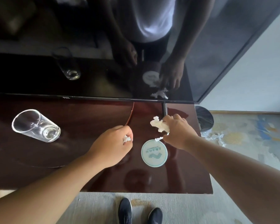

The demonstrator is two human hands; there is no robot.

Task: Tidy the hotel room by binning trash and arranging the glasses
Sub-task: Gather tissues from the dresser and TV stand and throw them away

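On the dark glossy table my right hand grips a crumpled white tissue just beyond a round white-and-teal coaster. My left hand is closed around a small white paper scrap, left of the coaster. A clear drinking glass stands upright at the table's left. A silver trash bin sits on the floor past the table's right edge, with crumpled tissue lying on the carpet beside it.
A black TV screen stands along the table's back edge and mirrors the hands and glass; its stand leg is just behind my right hand. My black shoes are on the carpet below the front edge.
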